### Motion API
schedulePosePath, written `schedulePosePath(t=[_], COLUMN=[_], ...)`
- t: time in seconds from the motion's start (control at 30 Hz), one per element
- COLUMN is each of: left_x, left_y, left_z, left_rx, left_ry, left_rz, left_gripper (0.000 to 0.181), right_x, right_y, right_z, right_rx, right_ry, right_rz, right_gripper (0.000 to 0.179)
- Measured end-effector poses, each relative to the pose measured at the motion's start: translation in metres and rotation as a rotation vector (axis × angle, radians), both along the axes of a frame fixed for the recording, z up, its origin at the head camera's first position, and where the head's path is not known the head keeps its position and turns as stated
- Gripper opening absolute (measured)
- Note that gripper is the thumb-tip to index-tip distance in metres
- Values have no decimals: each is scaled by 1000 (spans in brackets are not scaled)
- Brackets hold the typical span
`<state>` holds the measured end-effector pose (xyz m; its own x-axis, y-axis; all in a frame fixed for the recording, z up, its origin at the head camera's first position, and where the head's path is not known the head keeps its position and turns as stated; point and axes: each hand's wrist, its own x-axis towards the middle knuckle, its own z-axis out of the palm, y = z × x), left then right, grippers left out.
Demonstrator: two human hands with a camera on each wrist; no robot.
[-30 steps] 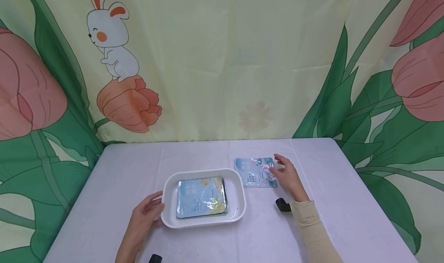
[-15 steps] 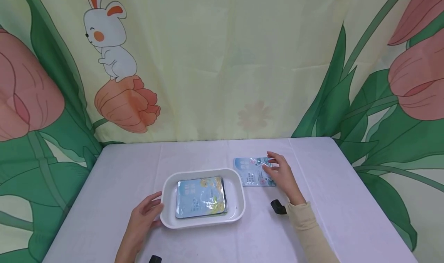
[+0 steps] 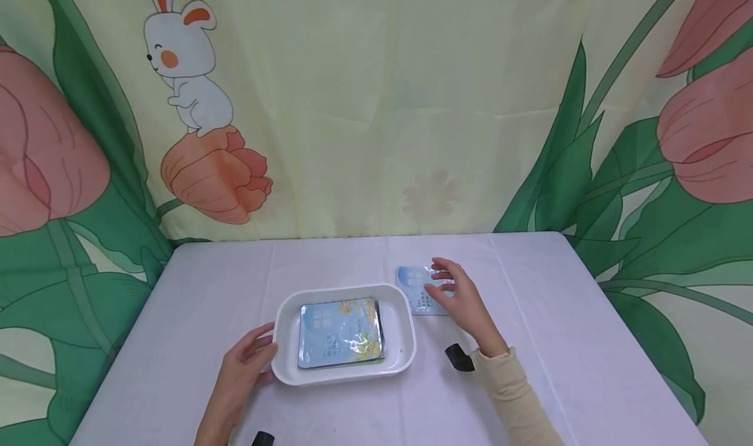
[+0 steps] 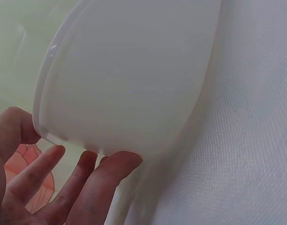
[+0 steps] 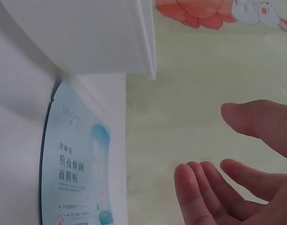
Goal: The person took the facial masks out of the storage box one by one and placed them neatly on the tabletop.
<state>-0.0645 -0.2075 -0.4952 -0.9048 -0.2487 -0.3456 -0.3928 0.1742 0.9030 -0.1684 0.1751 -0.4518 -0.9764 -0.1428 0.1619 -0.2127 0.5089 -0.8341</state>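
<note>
A white plastic tray (image 3: pixel 400 341) stands on the table in the head view, with blue sheet mask packets (image 3: pixel 340 333) stacked in it. My left hand (image 3: pixel 241 371) is at the tray's left end; in the left wrist view its spread fingertips (image 4: pixel 117 164) touch the end wall and rim. Beyond the tray's right side another blue sheet mask packet (image 3: pixel 414 292) lies flat, its near end against the tray. My right hand (image 3: pixel 465 302) hovers over that packet and covers its right part. Thumb and fingers stand apart with nothing between them, as the right wrist view shows.
A white cloth covers the table (image 3: pixel 329 263). Behind it hangs a pale curtain (image 3: pixel 365 106) printed with tulips and a rabbit. Black wrist devices show beside the right wrist (image 3: pixel 459 358) and the left wrist (image 3: pixel 263 439).
My right hand has moved left over the loose sheet mask packet, from its right edge to its middle. The left hand and the tray stay in place.
</note>
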Motion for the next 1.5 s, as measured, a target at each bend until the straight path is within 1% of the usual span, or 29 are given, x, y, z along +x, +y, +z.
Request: schedulePosePath(t=[0.13, 0.3, 0.5, 0.6, 0.67, 0.8, 1.0, 1.17, 1.37, 1.5], left_x=[0, 0, 0, -1, -2, -2, 0, 1, 0, 0], left_y=[1, 0, 0, -1, -1, 0, 0, -1, -1, -1], left_z=[0, 1, 1, 2, 2, 1, 0, 0, 0, 0], left_rx=[-5, -12, -11, -8, -9, -6, -21, -22, -14, -11], left_ry=[2, 1, -2, 3, 1, 1, -1, 1, 5, 8], left_rz=[-1, -1, -10, -11, -7, -3, -4, -10, -13, -15], left_gripper=[49, 50, 50, 51, 50, 51, 51, 51, 51, 51], right_x=[5, 9, 11, 11, 11, 13, 19, 25, 29, 30], right_y=[-7, -12, -15, -16, -17, -20, -27, -36, -44, -48], right_z=[5, 10, 17, 19, 20, 18, 14, 14, 15, 15], right_rx=[14, 30, 37, 28, 18, 8, -11, -32, -53, -59], right_ry=[-26, -31, -22, -24, -33, -47, -81, -108, -111, -116], right_rz=[29, 68, 80, 99, 117, 124, 128, 142, 175, 182], right_gripper=[63, 66, 66, 66, 66, 63, 60, 60, 61, 61])
